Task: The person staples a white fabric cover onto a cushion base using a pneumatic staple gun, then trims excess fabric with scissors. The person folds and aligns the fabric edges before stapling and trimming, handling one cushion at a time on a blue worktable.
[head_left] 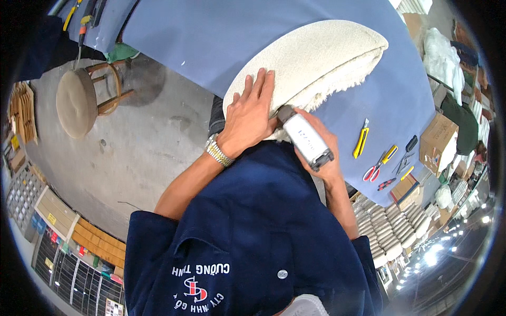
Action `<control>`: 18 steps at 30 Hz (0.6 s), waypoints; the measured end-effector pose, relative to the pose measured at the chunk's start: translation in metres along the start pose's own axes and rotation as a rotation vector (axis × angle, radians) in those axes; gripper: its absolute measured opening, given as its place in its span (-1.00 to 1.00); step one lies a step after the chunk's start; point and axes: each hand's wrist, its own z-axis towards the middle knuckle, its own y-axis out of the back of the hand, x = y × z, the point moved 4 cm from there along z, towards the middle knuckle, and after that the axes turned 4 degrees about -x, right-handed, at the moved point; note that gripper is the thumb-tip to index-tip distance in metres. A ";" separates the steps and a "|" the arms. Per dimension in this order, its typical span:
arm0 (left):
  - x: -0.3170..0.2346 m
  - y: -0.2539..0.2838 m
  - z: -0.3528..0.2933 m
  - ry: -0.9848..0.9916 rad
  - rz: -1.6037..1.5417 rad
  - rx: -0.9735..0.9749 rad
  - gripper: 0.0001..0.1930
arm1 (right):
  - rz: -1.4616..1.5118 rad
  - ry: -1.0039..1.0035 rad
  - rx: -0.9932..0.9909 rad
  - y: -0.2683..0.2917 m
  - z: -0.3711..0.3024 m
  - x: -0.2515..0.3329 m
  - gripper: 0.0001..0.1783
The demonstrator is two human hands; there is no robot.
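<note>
Workshop setting, concrete floor (142, 142) on the left with a round padded stool (79, 102) standing on it, and a big work surface (211, 37) covered in blue cloth running across the top and right.

On that surface sits a cream upholstered cushion (311, 58), a rounded seat-pad shape wrapped in nubby fabric. Its near edge hangs right at the surface edge against the person's body. Long axis runs from lower left up to upper right, with the thicker fringed end pointing toward the upper right.

Left hand (250, 118) lies flat on the cushion's near end, fingers (258, 87) spread and pressed down on the fabric, holding it taut as far as I can judge. Right hand (321, 152) has its fingers wrapped around a white and grey staple gun (305, 138), nose aimed up-left at the cushion's lower edge, just beside the left hand's thumb.

Progress-wise: fabric looks already pulled over most of the pad, but a loose ragged fringe (342, 87) shows along the right-hand edge, so I'd guess fastening is partway and that side is left to tack and trim. Can't see the underside, so hard to say how much is actually fixed.

Off to the right on the blue cloth: a yellow utility knife (361, 141), red-handled scissors (375, 168), and a few other small hand tools I can't make out. Cardboard boxes (437, 139) sit past them.
</note>
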 end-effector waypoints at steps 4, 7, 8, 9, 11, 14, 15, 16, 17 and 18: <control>-0.002 0.003 0.001 -0.005 -0.035 0.024 0.10 | -0.043 0.010 -0.036 -0.001 0.000 0.000 -0.35; 0.023 0.016 0.004 -0.147 -0.211 0.083 0.11 | -0.052 0.095 -0.100 -0.008 0.004 0.007 -0.34; 0.029 0.019 0.004 -0.210 -0.286 0.108 0.12 | -0.054 0.129 -0.120 -0.010 0.006 0.010 -0.33; 0.030 0.018 0.003 -0.191 -0.271 0.104 0.11 | -0.050 0.133 -0.128 -0.011 0.007 0.009 -0.33; 0.032 0.018 -0.001 -0.149 -0.242 0.091 0.11 | -0.042 0.144 -0.139 -0.012 0.009 0.009 -0.32; 0.029 0.019 -0.001 -0.130 -0.167 0.088 0.11 | -0.004 0.127 -0.141 -0.011 0.005 0.009 -0.31; 0.029 0.018 -0.003 -0.131 -0.169 0.085 0.10 | -0.003 0.158 -0.146 -0.011 0.003 0.009 -0.31; 0.029 0.017 -0.003 -0.133 -0.171 0.081 0.09 | -0.002 0.188 -0.151 -0.011 0.001 0.009 -0.30; 0.028 0.018 -0.003 -0.135 -0.172 0.077 0.09 | -0.001 0.220 -0.157 -0.010 0.000 0.010 -0.30; 0.028 0.017 -0.005 -0.122 -0.168 0.085 0.09 | 0.003 0.195 -0.130 -0.011 -0.002 0.010 -0.30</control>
